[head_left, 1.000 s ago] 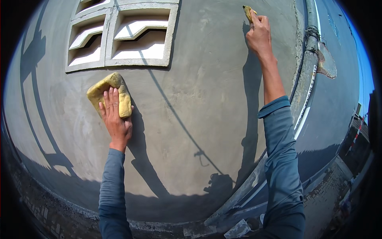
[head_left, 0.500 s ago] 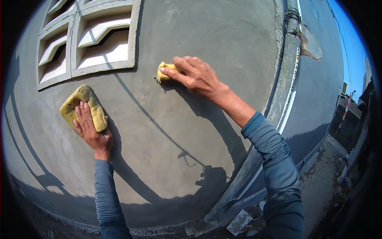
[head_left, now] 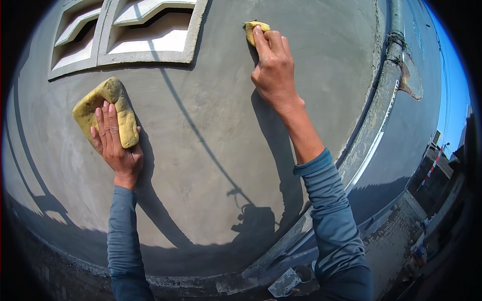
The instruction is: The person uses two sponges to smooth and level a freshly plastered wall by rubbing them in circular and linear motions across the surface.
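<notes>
A large yellow sponge [head_left: 124, 120], worn and stained grey, is tilted against the grey plastered wall [head_left: 201, 165] on the left. My left hand [head_left: 116, 145] holds it from below, the fingers lying over its hollowed face. Higher up and to the right, my right hand [head_left: 277, 67] pinches a small yellow piece of sponge [head_left: 250, 34] against the wall. Dark grey residue shows at that piece's upper left edge. The right thumb and part of the small piece are hidden behind the fingers.
A concrete vent block [head_left: 150, 37] is set in the wall at the upper left. An upright pipe [head_left: 389, 75] runs along the wall's right edge. Buckets [head_left: 304, 273] and a pale slab [head_left: 284, 282] lie at the wall's foot.
My right hand has moved up and to the right along the wall with the small sponge piece. The view has shifted; my left hand still holds the large sponge near the same spot.
</notes>
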A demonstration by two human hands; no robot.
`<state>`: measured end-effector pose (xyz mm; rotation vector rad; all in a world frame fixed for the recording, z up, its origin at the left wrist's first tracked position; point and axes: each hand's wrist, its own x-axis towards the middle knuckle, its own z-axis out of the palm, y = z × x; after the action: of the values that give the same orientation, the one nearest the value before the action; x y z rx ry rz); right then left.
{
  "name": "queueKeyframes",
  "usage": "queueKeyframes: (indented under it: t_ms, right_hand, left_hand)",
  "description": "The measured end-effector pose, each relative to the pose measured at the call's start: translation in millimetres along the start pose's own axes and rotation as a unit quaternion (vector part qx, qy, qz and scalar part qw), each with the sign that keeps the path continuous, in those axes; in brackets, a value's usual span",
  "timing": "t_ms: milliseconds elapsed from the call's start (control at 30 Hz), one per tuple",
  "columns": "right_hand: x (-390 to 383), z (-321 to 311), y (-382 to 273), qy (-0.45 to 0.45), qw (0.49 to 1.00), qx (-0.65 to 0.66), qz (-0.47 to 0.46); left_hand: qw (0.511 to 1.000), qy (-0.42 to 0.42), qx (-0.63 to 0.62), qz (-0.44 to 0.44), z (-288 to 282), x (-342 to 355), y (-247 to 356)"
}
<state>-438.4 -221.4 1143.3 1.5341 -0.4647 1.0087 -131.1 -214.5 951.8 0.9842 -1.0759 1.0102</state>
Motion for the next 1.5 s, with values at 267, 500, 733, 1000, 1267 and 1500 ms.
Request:
queueKeyframes:
  t_ms: [267, 500, 733, 1000, 1267, 1500]
  right_hand:
    - [-42, -26, -61, -0.088, 0.971, 0.098, -0.201]
    - [8, -78, 188, 0.003, 0.951, -0.266, 0.159]
    - [26, -28, 99, 0.059, 0.987, -0.099, 0.11]
    - [-61, -50, -68, -0.171, 0.963, 0.205, -0.045]
    - [9, -77, 136, 0.055, 0.937, -0.11, 0.326]
    - [-35, -14, -57, -0.083, 0.989, 0.124, -0.01]
  left_hand:
    - [1.0, 0.008, -0.001, 0.011, -2, 2, 2]
    - [1.0, 0.012, -0.005, 0.014, -1, 3, 0]
    - [1.0, 0.006, 0.011, 0.002, 2, -1, -2]
    - [1.0, -0.005, 0.008, 0.001, -2, -1, 0]
    - [1.0, -0.004, 0.009, -0.004, 0, -1, -1]
    - [1.0, 0.004, -0.008, 0.01, -2, -4, 5]
